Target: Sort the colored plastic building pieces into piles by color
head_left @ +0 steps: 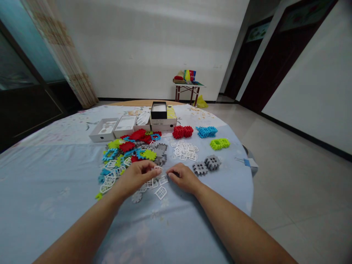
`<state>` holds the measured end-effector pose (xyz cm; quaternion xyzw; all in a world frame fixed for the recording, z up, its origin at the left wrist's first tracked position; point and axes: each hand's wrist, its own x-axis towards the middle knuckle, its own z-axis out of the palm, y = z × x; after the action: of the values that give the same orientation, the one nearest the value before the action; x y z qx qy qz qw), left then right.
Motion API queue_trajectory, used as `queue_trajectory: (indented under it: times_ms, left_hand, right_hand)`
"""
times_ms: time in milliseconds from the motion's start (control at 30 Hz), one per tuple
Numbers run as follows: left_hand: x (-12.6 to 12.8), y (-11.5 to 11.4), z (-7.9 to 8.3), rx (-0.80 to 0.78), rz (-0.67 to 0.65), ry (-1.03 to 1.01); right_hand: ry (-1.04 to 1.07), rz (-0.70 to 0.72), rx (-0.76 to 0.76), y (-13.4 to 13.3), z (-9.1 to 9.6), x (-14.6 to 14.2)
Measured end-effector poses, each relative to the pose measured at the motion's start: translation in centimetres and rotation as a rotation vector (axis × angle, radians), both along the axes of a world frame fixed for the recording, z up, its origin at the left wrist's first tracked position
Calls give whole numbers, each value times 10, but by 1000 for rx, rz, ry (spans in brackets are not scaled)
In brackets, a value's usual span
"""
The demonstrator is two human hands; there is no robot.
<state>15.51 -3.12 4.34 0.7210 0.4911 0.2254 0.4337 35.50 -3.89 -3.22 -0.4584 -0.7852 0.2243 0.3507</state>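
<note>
My left hand [141, 176] is closed in a pinch on a white window-shaped plastic piece [158, 167], partly hidden by the fingers. Just to its right, my right hand [184, 177] rests low with its fingers curled; whether anything is inside them is hidden. Below and between the hands lie loose white window pieces [161, 192] and a round white disc [136, 197]. Beside my left hand spreads a mixed heap of red [127, 146], blue [110, 154], green and grey interlocking plastic pieces. Beyond the hands sits a separate pile of white window pieces [186, 150].
Sorted stacks of red [183, 132], blue [206, 132], green [220, 143] and grey pieces [212, 162] stand on the right. Open white boxes [103, 138] and a black box [158, 114] stand at the back. A clip [246, 162] grips the cloth-covered table's right edge.
</note>
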Motion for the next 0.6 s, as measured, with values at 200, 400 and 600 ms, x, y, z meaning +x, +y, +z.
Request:
queue_trajectory:
  times_ms: [200,400,600]
  left_hand:
    - [40,30,-1,-69,-57,-88]
    - [78,72,6,-68,-27,-247]
    - [47,77,14,174,47,-109]
  right_hand:
    - [-1,-13,-17,0,1,-1]
    - [11,6,-22,1,1,0]
    - [3,12,-34,0,4,0]
